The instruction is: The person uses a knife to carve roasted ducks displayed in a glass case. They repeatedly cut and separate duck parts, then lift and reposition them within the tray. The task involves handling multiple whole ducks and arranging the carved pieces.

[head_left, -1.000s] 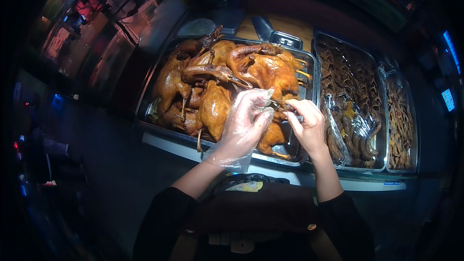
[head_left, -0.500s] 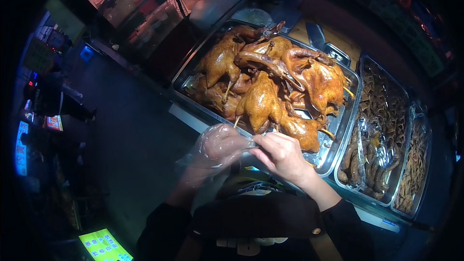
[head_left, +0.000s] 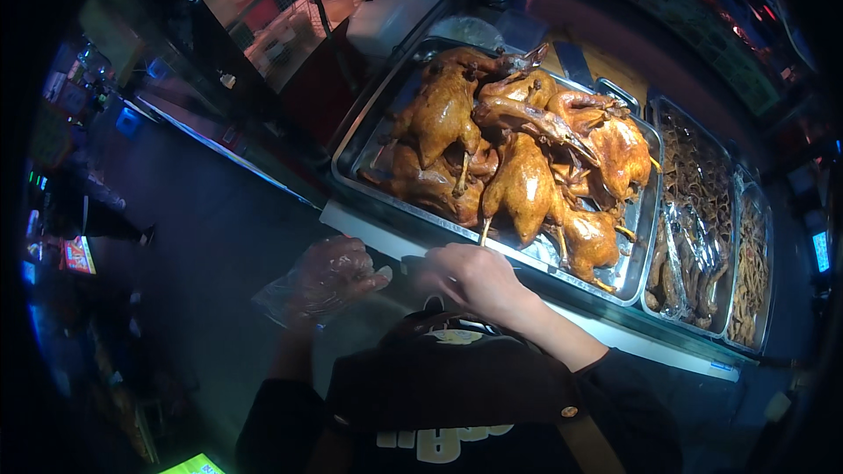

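My left hand (head_left: 332, 276) wears a thin clear plastic glove, loose and crinkled at the wrist. Its fingers are curled in, the thumb points right, and nothing shows in its grasp. To its right is my bare right hand (head_left: 481, 281), back up, with fingers bent and smeared by motion; whether they hold anything is hidden. The two hands are apart, in front of the metal tray (head_left: 413, 212). Piled in that tray are several glossy brown roast ducks (head_left: 525, 189), some with pale sticks or bones jutting out. Neither hand visibly grips a duck.
Right of the ducks stand metal trays of dark braised pieces (head_left: 694, 154), partly under clear film, and paler shredded-looking food (head_left: 751, 272). A cleaver-like dark blade (head_left: 572, 63) rests on a wooden board (head_left: 606, 66) behind. White containers (head_left: 386, 22) are stacked at the back left.
My hands have separated: the right one has let go of the glove at my left fingertips. My left hand has moved left and its fingers are curled. The view has shifted slightly.
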The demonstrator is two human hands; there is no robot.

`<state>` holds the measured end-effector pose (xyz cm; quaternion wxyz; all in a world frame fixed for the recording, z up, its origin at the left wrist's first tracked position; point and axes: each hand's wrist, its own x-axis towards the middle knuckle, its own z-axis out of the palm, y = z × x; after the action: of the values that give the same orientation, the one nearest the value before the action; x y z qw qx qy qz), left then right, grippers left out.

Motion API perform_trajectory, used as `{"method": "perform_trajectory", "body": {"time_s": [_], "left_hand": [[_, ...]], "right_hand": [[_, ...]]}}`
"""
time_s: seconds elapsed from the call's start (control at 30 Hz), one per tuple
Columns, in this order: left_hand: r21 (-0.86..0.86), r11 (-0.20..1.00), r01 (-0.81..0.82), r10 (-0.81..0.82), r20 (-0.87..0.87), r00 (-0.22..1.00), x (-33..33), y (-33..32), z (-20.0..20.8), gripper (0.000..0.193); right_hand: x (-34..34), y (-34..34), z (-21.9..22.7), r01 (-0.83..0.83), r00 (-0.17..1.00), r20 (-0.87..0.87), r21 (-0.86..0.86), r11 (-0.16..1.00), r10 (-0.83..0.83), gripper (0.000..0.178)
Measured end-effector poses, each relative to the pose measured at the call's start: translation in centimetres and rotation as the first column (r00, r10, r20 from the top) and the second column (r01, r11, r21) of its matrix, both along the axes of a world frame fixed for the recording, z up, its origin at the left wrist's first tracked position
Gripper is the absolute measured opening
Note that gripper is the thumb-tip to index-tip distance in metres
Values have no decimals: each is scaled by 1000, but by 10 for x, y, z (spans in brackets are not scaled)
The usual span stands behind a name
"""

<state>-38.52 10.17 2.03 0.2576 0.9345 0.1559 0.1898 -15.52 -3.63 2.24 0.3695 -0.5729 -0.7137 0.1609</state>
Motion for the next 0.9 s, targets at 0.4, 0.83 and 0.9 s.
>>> {"method": "perform_trajectory", "body": {"time_s": [0.4,0.83,0.9], "left_hand": [[-10,991,-136,136,122,983,122,35,9,25],[-159,987,-1,41,252,967,153,29,-9,22],[-186,975,-118,177,340,924,146,35,0,23]], "right_hand": [[-8,-19,-4,416,906,-97,26,909,-412,24],[30,-41,23,643,762,-2,131,755,-648,20],[42,-29,31,630,758,69,181,755,-648,21]]}}
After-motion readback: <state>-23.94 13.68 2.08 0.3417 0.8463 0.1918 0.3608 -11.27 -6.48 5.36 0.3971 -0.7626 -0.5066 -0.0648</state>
